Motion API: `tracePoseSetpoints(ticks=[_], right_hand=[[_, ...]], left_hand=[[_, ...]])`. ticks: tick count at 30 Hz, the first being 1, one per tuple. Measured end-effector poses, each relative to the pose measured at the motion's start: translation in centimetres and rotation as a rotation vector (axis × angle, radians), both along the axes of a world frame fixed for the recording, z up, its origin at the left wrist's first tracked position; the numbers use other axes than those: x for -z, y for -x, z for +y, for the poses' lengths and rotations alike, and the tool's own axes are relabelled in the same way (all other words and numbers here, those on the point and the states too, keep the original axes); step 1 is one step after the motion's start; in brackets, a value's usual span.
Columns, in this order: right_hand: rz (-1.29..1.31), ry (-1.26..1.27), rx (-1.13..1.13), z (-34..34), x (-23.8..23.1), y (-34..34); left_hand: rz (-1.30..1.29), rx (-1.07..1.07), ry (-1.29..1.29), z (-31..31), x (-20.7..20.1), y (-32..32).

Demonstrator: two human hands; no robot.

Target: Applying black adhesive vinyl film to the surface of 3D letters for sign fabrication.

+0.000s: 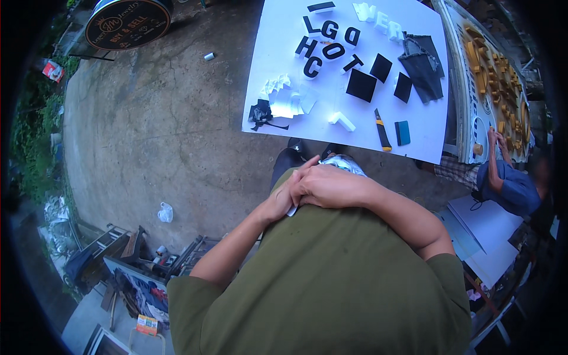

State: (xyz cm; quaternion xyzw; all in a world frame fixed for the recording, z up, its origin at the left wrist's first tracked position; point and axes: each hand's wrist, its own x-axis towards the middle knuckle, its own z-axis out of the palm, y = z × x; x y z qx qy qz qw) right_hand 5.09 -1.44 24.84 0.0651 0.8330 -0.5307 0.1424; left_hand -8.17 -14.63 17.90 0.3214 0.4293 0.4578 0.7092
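Observation:
At my waist my left hand (285, 194) and my right hand (331, 184) are pressed together, the fingers folded over one another. A small white piece (291, 210) sticks out below the left hand; what it belongs to is hidden. Just beyond the right hand lies crumpled white and teal material (344, 164). In front of me stands a white table (319, 125). On it are black-faced block letters (333, 51), white block letters (381, 23), black square pieces (361, 86), a yellow-and-black utility knife (382, 130), a teal block (402, 133) and a small white bracket-shaped piece (342, 121).
Crumpled white paper (285, 100), black scraps (260, 113) and dark fabric (421, 68) also lie on the table. At right, another person (512, 186) works at a panel with yellow letters (494, 77). A round sign (128, 23) stands far left; a plastic bag (165, 212) lies on the concrete.

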Motion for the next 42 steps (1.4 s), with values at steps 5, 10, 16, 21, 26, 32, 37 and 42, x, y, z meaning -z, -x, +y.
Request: tracePoseSetpoints(ticks=[5, 10, 16, 21, 26, 32, 37, 42], right_hand=[[-0.049, -0.029, -0.020, 0.9, -2.2, -1.0], [0.290, 0.058, 0.140, 4.4, -5.6, -3.4], [0.040, 0.315, 0.870, 8.1, -5.7, -5.0], [0.017, 0.381, 1.038, 7.4, -2.4, -4.8], [0.021, 0.167, 1.123, 6.8, -1.9, -4.9], [0.307, -0.607, 0.821, 7.1, -1.4, -4.7], [0.359, -0.738, 0.808, 7.0, -1.4, -4.2], [0.405, -0.740, 0.786, 7.5, -1.3, -4.1]], left_hand=[[-0.300, 0.099, 0.098, 1.4, -2.7, -1.2], [-0.645, 0.047, 0.067, 4.9, -5.3, -1.2], [-0.292, -0.304, 0.025, 9.4, -5.0, 0.1], [-0.144, -0.085, 0.118, 9.5, -4.2, -0.5], [-0.167, -0.155, 0.215, 9.9, -3.8, -1.7], [-0.060, -0.176, 0.067, 10.2, -2.1, -2.5], [0.063, -0.238, -0.002, 10.7, -3.1, -3.3], [0.170, -0.253, -0.082, 10.9, -2.1, -3.0]])
